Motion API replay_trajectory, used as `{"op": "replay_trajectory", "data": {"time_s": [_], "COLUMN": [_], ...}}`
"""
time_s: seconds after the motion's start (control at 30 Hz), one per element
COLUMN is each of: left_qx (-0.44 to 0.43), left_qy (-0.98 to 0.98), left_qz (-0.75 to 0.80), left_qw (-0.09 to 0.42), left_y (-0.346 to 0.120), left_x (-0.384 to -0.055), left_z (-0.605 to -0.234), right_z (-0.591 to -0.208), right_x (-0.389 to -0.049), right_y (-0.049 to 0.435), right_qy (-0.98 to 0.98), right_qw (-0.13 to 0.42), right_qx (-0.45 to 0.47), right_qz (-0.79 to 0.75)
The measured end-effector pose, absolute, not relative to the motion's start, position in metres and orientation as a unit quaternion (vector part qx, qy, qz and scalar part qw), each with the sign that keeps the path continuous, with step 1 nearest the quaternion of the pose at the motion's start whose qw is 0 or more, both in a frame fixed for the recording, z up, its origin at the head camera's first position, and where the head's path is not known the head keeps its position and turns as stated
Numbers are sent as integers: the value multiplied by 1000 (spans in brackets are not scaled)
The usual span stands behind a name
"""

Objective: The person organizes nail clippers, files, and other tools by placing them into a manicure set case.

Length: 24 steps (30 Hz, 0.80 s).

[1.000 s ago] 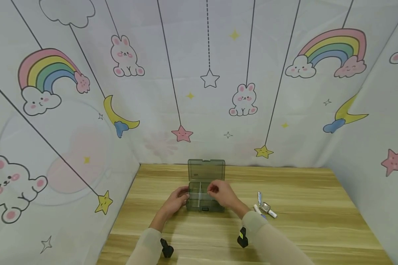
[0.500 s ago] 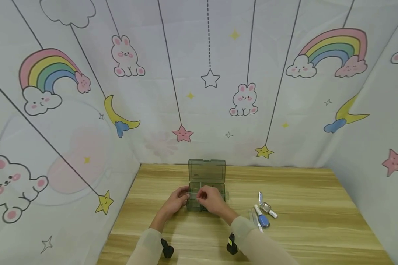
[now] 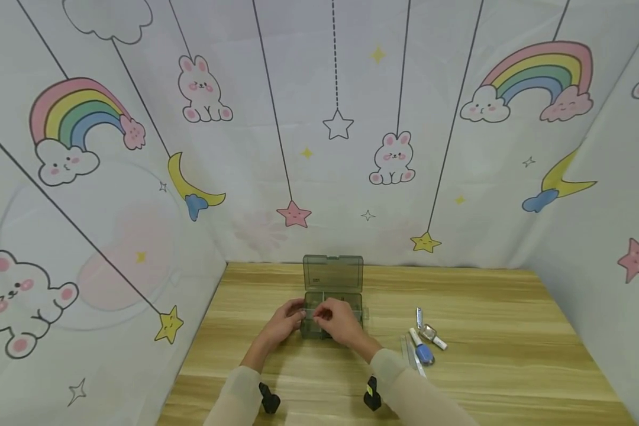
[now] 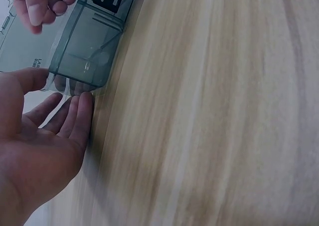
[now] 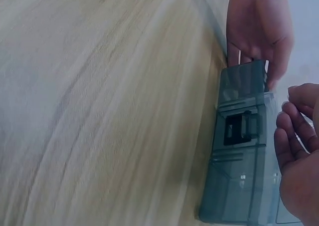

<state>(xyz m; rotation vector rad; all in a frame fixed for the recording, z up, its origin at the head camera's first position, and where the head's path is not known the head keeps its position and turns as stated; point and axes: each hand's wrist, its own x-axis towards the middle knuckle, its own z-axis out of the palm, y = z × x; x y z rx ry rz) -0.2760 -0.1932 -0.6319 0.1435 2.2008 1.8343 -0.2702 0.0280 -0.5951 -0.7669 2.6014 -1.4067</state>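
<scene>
A translucent grey-green divided box (image 3: 309,329) stands on the wooden table with its lid (image 3: 332,273) raised at the back. My left hand (image 3: 283,322) holds the box's left end. In the left wrist view the left hand (image 4: 55,131) has its thumb at the upper edge and its fingers against the end wall. Over the open compartments hovers my right hand (image 3: 341,322), partly hiding them. The right wrist view shows that right hand (image 5: 301,136) with curled fingers and the thumb close to the index fingertip; no object shows between them.
To the right lie a blue nail polish bottle (image 3: 425,355), a second polish bottle (image 3: 429,332), a nail clipper (image 3: 419,318) and slim flat strips (image 3: 409,352). Black devices (image 3: 269,400) sit at both wrists. A patterned cloth (image 3: 341,195) surrounds the table (image 3: 490,319).
My right hand has moved left and slightly toward me, from the box's right compartments to near its middle, then stayed there. The blue polish bottle came into fuller view. My left hand keeps its place.
</scene>
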Motion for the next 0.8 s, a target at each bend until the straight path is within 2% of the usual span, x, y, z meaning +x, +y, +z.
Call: {"op": "replay_trajectory", "data": {"time_s": [0.4, 0.8], "left_qx": [46, 39], "left_qy": [755, 749], "left_qz": [641, 647], "left_qw": [130, 137], "left_y": [-192, -190], "left_x": [-277, -275], "left_z": [-629, -628], "right_z": [-581, -588], "right_x": [-268, -263], "right_y": [81, 149], "right_qy": [856, 872], "right_qw": [5, -49], "right_qx": [-294, -259], "right_qz": [-426, -411]}}
